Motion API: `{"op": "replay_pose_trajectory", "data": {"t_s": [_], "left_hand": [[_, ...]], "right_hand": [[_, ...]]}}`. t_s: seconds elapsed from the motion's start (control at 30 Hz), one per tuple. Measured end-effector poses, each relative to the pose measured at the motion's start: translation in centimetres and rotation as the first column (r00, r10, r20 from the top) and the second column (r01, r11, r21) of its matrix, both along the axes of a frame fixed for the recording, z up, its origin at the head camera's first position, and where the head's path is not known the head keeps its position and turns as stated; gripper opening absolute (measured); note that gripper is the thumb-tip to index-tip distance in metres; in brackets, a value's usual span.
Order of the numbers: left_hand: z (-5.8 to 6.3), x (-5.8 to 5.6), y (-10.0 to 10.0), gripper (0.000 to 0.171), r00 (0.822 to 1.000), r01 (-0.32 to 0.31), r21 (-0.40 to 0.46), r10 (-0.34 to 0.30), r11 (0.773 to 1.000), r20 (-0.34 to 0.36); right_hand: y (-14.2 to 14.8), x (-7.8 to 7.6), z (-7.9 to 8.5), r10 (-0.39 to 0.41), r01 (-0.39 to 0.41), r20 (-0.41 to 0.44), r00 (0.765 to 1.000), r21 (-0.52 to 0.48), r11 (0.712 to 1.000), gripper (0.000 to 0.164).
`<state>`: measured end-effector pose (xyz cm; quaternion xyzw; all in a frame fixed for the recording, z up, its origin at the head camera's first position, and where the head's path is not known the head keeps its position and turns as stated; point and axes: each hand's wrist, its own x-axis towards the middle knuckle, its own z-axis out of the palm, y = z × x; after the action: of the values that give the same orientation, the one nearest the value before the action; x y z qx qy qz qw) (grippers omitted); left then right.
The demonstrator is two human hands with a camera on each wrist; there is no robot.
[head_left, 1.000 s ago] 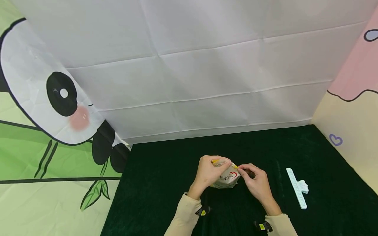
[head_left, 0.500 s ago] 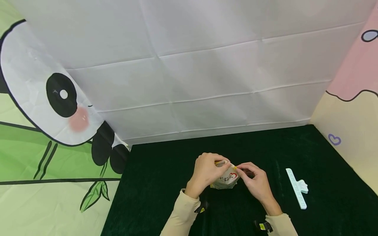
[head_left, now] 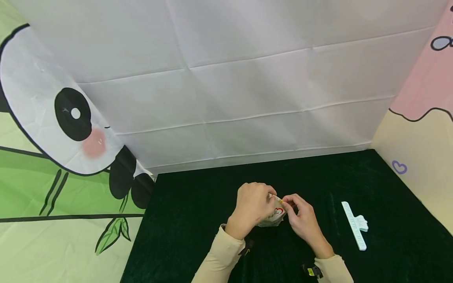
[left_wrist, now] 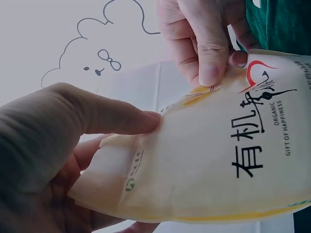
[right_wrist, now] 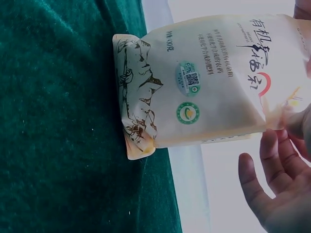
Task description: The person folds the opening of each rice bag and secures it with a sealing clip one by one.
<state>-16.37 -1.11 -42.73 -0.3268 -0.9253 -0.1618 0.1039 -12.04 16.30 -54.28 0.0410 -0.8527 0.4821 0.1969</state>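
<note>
A cream food bag (head_left: 272, 221) with a red heart and black lettering stands upright on the dark green cloth. My left hand (head_left: 250, 206) grips its top edge from the left and hides part of the bag in the head view. In the left wrist view the thumb lies on the front of the bag (left_wrist: 194, 160), with fingers behind it. My right hand (head_left: 304, 220) pinches the top right corner between thumb and fingers. From the right wrist view, the base of the bag (right_wrist: 204, 87) touches the cloth. A pale bag clip (head_left: 354, 226) lies to the right.
The green cloth (head_left: 198, 220) covers the table. A white sheet (head_left: 226, 98) hangs behind it, with printed sheets on the left (head_left: 70, 188) and right (head_left: 421, 157). Dark wrist cameras sit on both sleeves.
My left hand has turned over the bag's top and now covers more of it. The right hand keeps its pinch on the corner with little movement. The clip stays put.
</note>
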Motion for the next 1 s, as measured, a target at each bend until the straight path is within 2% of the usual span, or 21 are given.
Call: {"op": "replay_pose_trajectory", "data": {"t_s": [0.2,0.37,0.7,0.83,1.0], "left_hand": [[-0.2,-0.1,-0.2,0.010,0.999,-0.046,0.034,0.046,0.998,0.004],[-0.3,-0.2,-0.2,0.010,0.999,-0.030,0.038,0.031,0.999,-0.022],[-0.3,-0.2,-0.2,0.010,1.000,-0.010,0.020,0.010,1.000,-0.004],[-0.4,-0.2,-0.3,0.011,1.000,-0.014,0.014,0.014,1.000,-0.001],[-0.4,-0.1,-0.4,0.011,1.000,-0.016,0.015,0.016,1.000,0.001]], "right_hand": [[0.1,0.0,0.1,-0.036,0.035,-0.026,0.999,-0.026,0.999,0.008],[0.4,0.0,0.1,-0.039,0.037,-0.041,0.998,-0.047,0.998,0.008],[0.9,0.5,0.6,-0.010,0.020,0.086,0.996,-0.112,0.993,0.011],[1.2,0.8,0.7,-0.006,0.020,0.106,0.994,-0.128,0.992,0.014],[1.6,0.9,1.0,-0.046,0.059,0.112,0.993,-0.118,0.991,0.017]]}}
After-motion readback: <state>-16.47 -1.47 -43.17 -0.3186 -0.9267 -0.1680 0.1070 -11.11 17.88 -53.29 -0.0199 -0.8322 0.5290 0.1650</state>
